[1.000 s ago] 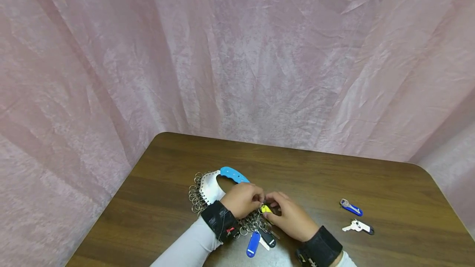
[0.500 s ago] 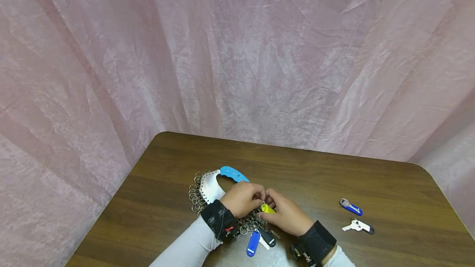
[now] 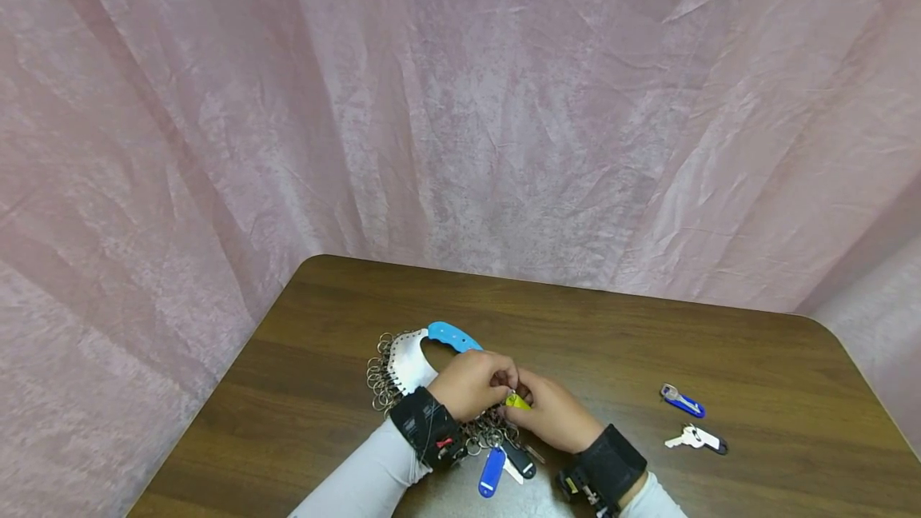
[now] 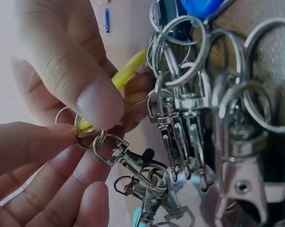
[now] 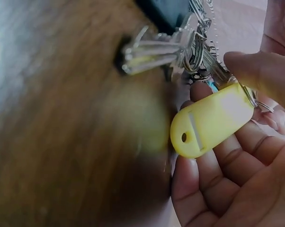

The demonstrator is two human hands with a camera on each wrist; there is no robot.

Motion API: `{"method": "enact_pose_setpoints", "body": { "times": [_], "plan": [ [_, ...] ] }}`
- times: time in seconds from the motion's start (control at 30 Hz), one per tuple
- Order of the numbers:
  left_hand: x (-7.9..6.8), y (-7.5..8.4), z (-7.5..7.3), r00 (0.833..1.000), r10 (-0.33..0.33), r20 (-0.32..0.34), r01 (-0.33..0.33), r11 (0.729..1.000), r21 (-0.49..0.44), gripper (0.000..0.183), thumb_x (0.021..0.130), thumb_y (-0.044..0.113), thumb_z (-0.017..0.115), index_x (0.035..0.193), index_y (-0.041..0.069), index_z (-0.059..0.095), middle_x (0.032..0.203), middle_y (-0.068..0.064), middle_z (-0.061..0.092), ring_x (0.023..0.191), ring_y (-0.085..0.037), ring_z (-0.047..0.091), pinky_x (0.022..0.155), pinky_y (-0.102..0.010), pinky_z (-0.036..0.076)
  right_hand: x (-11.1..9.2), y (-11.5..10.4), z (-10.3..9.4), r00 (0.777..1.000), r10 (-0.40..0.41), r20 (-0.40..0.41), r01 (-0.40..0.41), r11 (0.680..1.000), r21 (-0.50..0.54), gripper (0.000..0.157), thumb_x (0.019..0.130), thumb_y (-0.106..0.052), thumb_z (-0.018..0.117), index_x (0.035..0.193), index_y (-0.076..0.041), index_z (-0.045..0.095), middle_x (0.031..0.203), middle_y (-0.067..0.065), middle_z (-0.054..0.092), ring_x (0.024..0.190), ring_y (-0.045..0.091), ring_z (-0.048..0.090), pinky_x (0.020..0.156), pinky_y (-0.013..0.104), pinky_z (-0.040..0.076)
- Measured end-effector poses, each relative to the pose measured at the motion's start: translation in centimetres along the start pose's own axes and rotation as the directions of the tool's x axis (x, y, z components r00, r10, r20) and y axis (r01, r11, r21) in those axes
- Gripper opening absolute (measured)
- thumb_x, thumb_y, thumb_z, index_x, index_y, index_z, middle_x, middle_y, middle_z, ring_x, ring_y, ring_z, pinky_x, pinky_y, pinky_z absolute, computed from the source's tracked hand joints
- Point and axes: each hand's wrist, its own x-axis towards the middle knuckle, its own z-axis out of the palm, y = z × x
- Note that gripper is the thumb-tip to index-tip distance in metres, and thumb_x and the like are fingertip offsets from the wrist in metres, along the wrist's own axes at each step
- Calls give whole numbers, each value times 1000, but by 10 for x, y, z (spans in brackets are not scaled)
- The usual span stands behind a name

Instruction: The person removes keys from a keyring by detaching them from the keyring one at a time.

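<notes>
In the head view both hands meet over the right part of a white crescent plate (image 3: 407, 364) with a blue handle (image 3: 452, 336) and many metal rings along its edge. My right hand (image 3: 557, 414) holds a yellow key tag (image 5: 213, 120), its thumb on top and fingers beneath. The fingertips of my left hand (image 3: 475, 382) pinch at the split ring (image 4: 81, 132) at the tag's end. A swivel clasp (image 4: 126, 156) meets that ring in the left wrist view. More clasps and rings (image 4: 185, 104) hang alongside. The left palm hides part of the plate.
A blue key tag (image 3: 492, 472) and a black key tag (image 3: 520, 460) lie below the hands, a key between them. At the right of the wooden table (image 3: 576, 318) are a blue item with a silver end (image 3: 682, 400) and keys with a dark-ended tag (image 3: 696, 438).
My right hand has shifted slightly left, closer to the left hand. The yellow tag has turned a little and stays in the right hand. The left hand has barely moved.
</notes>
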Motion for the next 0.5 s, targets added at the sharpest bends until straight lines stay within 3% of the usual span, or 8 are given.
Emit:
{"method": "enact_pose_setpoints", "body": {
  "times": [0.13,0.5],
  "plan": [
    [1,-2,0,1000,1,-2,-1,999,-41,16,79,3,68,85,17,64,80,7,63,71,1,53,67,-17,44,-1,4,-1,1000,-11,3,11,1000,29,13,87,-21,66,95,-19,55,75,-9,56,68,9,54,60,27,46],
    [1,-3,-2,1000,-23,-16,22,999,-42,16,80,4,69,85,18,64,80,10,61,73,0,53,68,-17,44,-3,6,-5,1000,-15,6,14,995,96,10,91,-18,63,86,-15,56,74,-8,55,68,11,53,60,27,44]
  ]
}}
